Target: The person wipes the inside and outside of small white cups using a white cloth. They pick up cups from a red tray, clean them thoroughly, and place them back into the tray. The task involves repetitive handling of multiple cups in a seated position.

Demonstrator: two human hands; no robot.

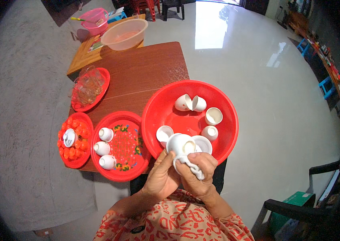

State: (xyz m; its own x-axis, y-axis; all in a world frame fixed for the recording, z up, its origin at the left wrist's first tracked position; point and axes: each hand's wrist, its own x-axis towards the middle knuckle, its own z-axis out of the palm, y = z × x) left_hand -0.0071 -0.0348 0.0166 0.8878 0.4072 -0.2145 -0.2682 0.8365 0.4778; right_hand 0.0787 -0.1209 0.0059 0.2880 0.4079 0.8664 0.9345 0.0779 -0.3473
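My left hand point(162, 173) grips a white porcelain cup point(177, 142) from its left side, with the foot ring turned up towards me. My right hand point(201, 171) presses a bunched white cloth point(189, 165) against the cup's near side. Both hands are over the near rim of a large red plastic basin point(185, 122). Inside the basin lie several more white cups: two tipped together at the far side point(183, 102), an upright one point(214, 116), an overturned one point(210, 133), and another at the left point(164, 133). A wider white bowl point(203, 144) is partly hidden behind the held cup.
Left of the basin, a red patterned tray point(127, 174) carries three overturned white cups point(102, 148). Beyond are a red plate of small orange cups point(75, 140) and a red dish of clear glassware point(90, 86). A translucent basin point(124, 34) stands farther off; a dark armchair point(296, 209) is right.
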